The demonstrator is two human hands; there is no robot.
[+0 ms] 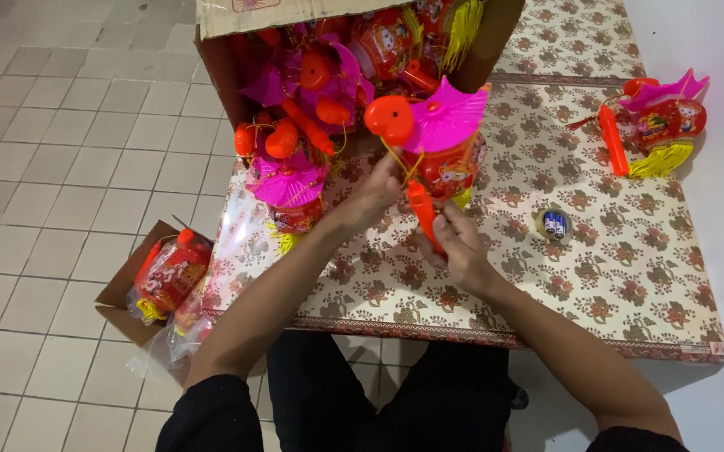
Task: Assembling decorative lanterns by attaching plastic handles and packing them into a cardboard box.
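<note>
A toy lantern with a pink fan-shaped top, an orange knob and a red body stands on the patterned tablecloth in front of me. My right hand grips its orange stick handle low down. My left hand touches the thin yellow cord between the handle and the lantern top, fingers pinched near it.
A tipped cardboard box at the table's far edge spills several similar lanterns. One finished lantern lies at the far right. A small roll of batteries sits right of my hands. A floor box at the left holds wrapped lanterns.
</note>
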